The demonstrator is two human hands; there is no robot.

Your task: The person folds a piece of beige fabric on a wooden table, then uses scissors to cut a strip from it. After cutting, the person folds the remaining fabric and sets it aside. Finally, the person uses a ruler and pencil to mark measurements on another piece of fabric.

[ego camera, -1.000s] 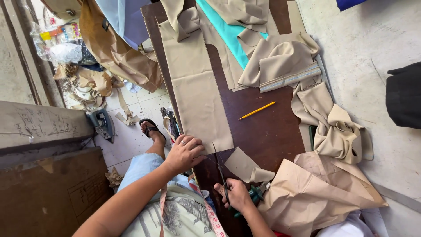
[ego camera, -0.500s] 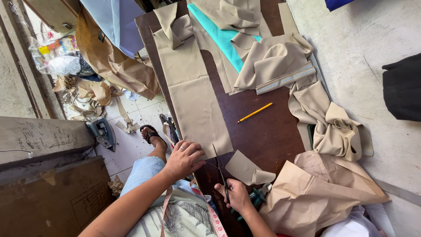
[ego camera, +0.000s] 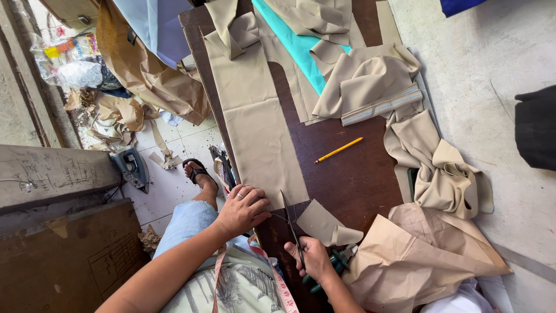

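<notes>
My left hand (ego camera: 242, 208) presses flat on the near end of a long tan fabric panel (ego camera: 255, 124) that lies along the dark brown wooden table (ego camera: 353, 174). My right hand (ego camera: 310, 258) grips green-handled scissors (ego camera: 294, 232), whose blades point up at the panel's cut end. A small cut-off tan piece (ego camera: 327, 225) lies just right of the blades.
A yellow pencil (ego camera: 339, 149) lies mid-table. Folded tan cloth (ego camera: 370, 81), a teal strip (ego camera: 298, 43) and crumpled tan fabric (ego camera: 446, 174) crowd the table's right side; brown paper (ego camera: 417, 261) lies near my right hand. An iron (ego camera: 132, 167) and scraps sit on the tiled floor.
The view has shifted slightly. Both hands stay in nearly the same place, the left on the panel and the right holding the scissors at its end.
</notes>
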